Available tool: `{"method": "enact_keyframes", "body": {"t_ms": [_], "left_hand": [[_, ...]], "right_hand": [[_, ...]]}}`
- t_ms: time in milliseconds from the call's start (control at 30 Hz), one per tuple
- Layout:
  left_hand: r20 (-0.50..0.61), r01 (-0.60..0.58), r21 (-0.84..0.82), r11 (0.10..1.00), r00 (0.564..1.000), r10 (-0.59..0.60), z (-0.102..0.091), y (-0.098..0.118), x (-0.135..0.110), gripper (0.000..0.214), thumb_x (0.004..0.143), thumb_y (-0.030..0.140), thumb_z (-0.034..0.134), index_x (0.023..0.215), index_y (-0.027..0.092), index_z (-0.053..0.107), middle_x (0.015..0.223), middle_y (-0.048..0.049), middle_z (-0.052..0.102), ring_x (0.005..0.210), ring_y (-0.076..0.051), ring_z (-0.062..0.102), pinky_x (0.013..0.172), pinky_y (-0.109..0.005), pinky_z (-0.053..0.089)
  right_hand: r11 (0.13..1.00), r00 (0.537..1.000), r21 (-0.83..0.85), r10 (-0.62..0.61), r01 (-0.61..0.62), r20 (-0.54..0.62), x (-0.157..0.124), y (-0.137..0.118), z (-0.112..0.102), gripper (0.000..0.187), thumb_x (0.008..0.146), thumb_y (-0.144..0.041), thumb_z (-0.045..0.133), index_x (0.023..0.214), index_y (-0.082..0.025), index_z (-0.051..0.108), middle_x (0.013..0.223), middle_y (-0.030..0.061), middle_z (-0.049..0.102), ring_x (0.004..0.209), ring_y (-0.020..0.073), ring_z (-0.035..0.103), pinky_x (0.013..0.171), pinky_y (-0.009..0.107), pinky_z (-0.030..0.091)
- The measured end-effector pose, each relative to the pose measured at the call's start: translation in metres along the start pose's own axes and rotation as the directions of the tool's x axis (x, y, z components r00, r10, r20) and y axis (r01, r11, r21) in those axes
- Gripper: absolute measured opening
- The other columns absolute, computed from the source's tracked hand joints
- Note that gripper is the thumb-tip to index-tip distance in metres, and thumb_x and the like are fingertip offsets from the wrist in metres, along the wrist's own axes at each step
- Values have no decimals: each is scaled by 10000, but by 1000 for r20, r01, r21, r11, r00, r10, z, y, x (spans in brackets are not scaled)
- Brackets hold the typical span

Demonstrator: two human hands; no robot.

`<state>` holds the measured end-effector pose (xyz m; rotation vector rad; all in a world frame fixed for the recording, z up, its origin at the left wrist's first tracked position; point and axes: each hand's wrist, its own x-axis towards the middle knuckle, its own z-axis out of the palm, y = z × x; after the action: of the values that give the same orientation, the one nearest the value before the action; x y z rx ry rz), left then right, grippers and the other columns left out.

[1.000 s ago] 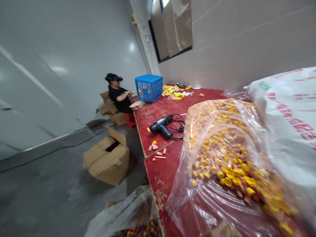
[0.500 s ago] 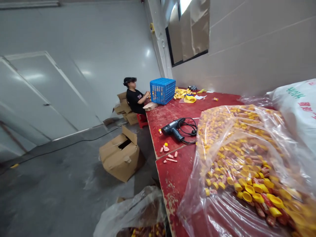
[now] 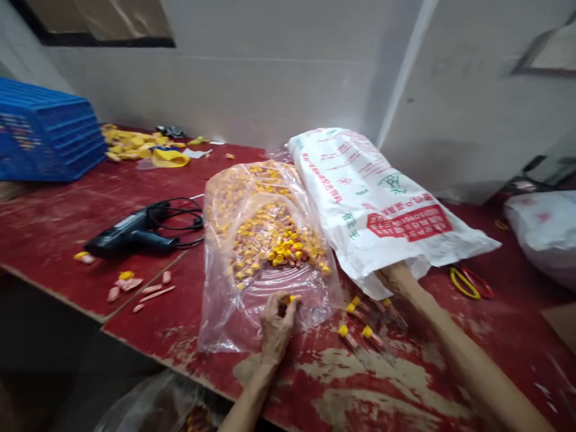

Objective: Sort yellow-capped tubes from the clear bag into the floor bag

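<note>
A clear plastic bag (image 3: 252,240) full of small yellow-capped tubes lies open towards me on the red table (image 3: 405,372). My left hand (image 3: 275,324) rests at the bag's mouth, fingers curled round a yellow-capped tube (image 3: 290,298). My right forearm (image 3: 450,336) reaches into the open end of a white printed sack (image 3: 378,204), and the hand itself is hidden inside it. A few loose yellow-capped tubes (image 3: 360,324) lie on the table between my two arms.
A black heat gun (image 3: 130,235) with a coiled cord lies left of the clear bag, pink scraps (image 3: 135,288) near it. A blue crate (image 3: 45,138) and yellow pieces (image 3: 139,147) sit at the far left. Rubber bands (image 3: 468,282) and another white bag (image 3: 544,231) lie right.
The view has swung right and down from the room and a seated person to the table. Both my arms have come into view, the left at the clear bag, the right in the sack.
</note>
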<state>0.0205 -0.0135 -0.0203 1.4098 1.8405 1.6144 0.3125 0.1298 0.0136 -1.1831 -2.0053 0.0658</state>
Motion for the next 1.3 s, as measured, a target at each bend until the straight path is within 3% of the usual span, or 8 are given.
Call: {"method": "enact_keyframes", "body": {"t_ms": [133,233,367,533,867,1067,1167,1300], "left_hand": [[-23,96,-185,978,995,-102,-2,7,-8,255,730,382,631,886,182,605,812,-26,612,718,-165,585,637,-275,481],[64,213,-401,891,977,-205,-1,36,-26,304,691,371,676,914,179,599,806,-13,616,658,-132,574,599,-248,480],[271,319,-529,787,942,-199,3,73,-57,274,704,329,689,917,175,614,755,9,606,638,-107,558,620,-229,474],[427,428,-499,754,878,-215,5,76,-88,251,738,328,680,932,173,637,778,-4,650,655,-114,581,623,-224,482],[317,155,-321,934,947,-48,8,70,-113,347,859,228,488,1179,236,622,1223,-58,625,1154,-202,559,1015,-364,439],[174,-207,33,978,965,198,10,57,-62,288,875,181,456,1095,210,640,1109,-84,657,1045,-195,603,903,-350,507],[45,-214,335,917,976,212,9,37,-11,251,860,133,426,990,170,637,964,-86,652,879,-181,626,754,-297,535],[31,-199,490,849,977,211,5,8,51,302,807,64,408,1004,139,625,1038,-128,626,1016,-241,574,888,-370,477]], "right_hand": [[981,962,190,-80,30,260,-53,-25,-49,313,910,-396,429,838,-201,664,838,79,610,844,210,557,778,363,464],[913,940,399,-58,-86,336,-93,-58,-64,302,925,-384,422,871,-213,664,975,77,602,958,198,554,828,340,472],[899,912,432,-119,-69,393,-125,-92,-68,275,924,-360,439,913,-231,681,1075,79,585,1038,197,544,897,351,457],[920,862,387,-249,67,442,-133,-118,-57,238,930,-297,440,926,-236,670,1082,73,575,1018,192,537,876,338,464],[855,916,518,-230,29,329,-148,-153,-24,245,960,-301,394,820,-210,574,877,42,550,876,171,535,798,302,472],[981,971,171,-128,93,203,-149,-135,-11,199,923,-194,402,898,-189,600,983,103,541,915,218,519,775,348,451],[966,973,-154,-190,209,127,-142,-122,2,207,878,-160,423,891,-191,627,1038,133,561,889,254,511,750,395,421],[929,970,-291,-197,231,141,-139,-129,12,247,818,-119,444,928,-209,647,1086,142,578,864,258,507,714,397,403]]}}
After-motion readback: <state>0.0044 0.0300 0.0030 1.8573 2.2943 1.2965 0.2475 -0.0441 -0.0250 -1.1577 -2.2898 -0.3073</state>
